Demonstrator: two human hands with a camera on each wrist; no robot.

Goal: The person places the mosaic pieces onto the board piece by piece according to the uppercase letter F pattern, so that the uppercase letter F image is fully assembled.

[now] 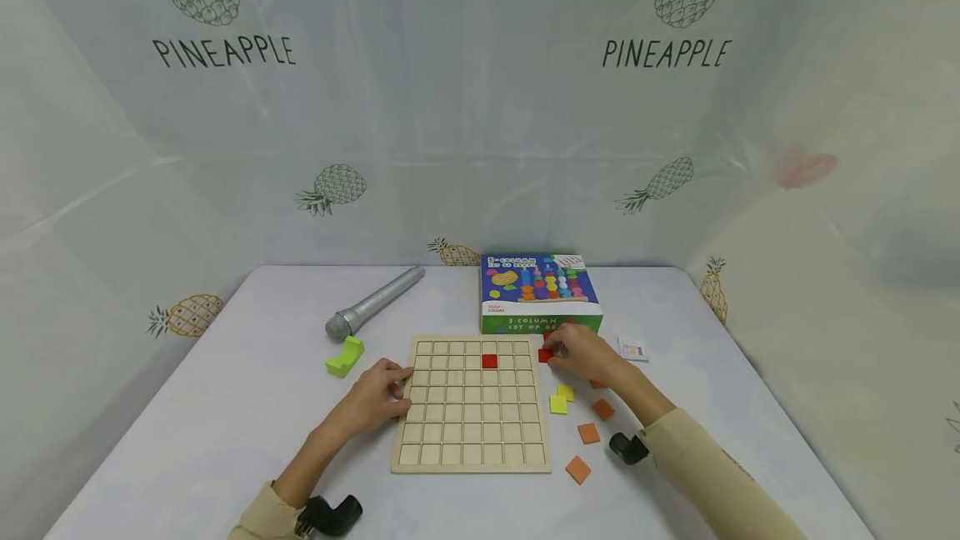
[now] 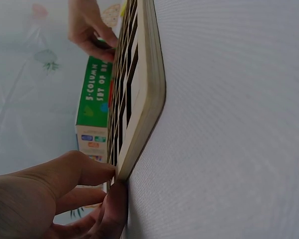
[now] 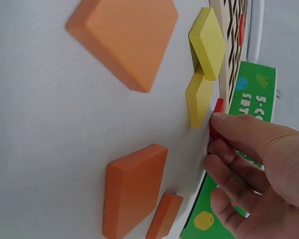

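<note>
A pale wooden grid board lies flat on the table, with one red tile in a cell of its second row. My left hand holds the board's left edge between thumb and fingers; the left wrist view shows the fingertips right at the rim. Beyond the board's upper right corner, my right hand pinches a red square tile between thumb and forefinger. Another bit of red shows just behind that hand. Two yellow tiles and several orange tiles lie right of the board.
A colourful bead-set box stands behind the board. To the left lie a silver microphone and a lime-green curved block. A small printed card is at the right, partly behind my right hand. Pineapple-print sheeting hangs around the table.
</note>
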